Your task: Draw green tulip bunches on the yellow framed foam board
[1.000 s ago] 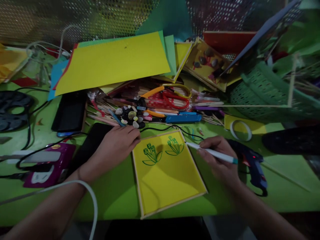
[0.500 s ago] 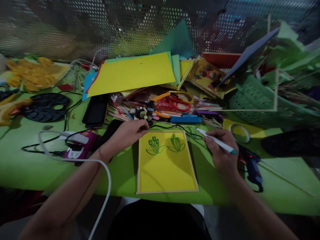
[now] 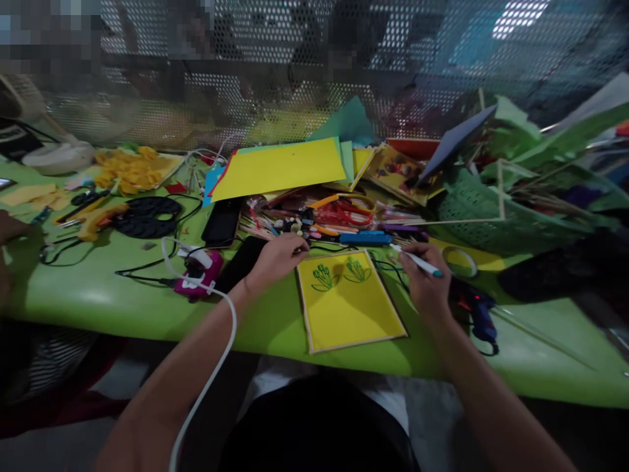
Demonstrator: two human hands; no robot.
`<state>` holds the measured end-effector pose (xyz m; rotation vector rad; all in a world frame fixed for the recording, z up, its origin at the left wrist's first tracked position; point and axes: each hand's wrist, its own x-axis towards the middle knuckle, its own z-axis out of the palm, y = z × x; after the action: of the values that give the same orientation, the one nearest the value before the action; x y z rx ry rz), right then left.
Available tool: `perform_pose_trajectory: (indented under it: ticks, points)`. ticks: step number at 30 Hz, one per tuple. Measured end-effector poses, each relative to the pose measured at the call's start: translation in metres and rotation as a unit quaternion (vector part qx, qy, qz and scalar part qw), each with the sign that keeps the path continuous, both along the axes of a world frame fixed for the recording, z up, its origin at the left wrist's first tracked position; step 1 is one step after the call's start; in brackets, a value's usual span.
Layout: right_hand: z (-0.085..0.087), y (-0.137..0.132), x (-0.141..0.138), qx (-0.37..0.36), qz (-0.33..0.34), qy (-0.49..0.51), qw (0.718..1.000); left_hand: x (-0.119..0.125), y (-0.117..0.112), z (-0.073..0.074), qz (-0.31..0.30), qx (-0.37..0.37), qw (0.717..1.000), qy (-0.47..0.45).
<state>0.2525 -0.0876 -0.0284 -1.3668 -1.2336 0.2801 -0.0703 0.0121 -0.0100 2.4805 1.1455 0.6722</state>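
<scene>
bare table edge (image 3: 98, 298), clutter pile (image 3: 334, 216) behind

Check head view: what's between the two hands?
The yellow framed card with two green flower drawings lies between the left hand and the right hand, which holds a pen. Head view.

Lime-green table (image 3: 98, 295). Yellow card (image 3: 351, 305) with a pale wooden edge and two dark green flower drawings. White pen (image 3: 417, 261) with a teal end, in the right hand (image 3: 425, 282). Blue glue gun (image 3: 479, 314). Red-handled scissors (image 3: 346, 213). Yellow paper sheet (image 3: 280, 167). Green latticed basket (image 3: 491, 213). Magenta box (image 3: 199, 282). White cable (image 3: 216, 367). Black phone (image 3: 222, 221).
</scene>
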Motion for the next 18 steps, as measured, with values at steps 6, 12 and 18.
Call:
perform_pose_trajectory:
  ticks: [6, 12, 18]
  points:
    - [0.002, 0.003, 0.003, 0.012, -0.012, 0.022, 1.0, -0.009, 0.003, -0.006, 0.07, 0.085, 0.994, 0.005]
    - [0.008, 0.002, 0.004, 0.017, -0.016, 0.067, 0.998, -0.011, 0.008, -0.016, 0.065, 0.124, 0.989, 0.046]
    - [0.014, -0.002, -0.002, -0.062, 0.093, 0.126, 0.986, -0.009, 0.009, -0.021, 0.036, 0.139, 0.986, 0.09]
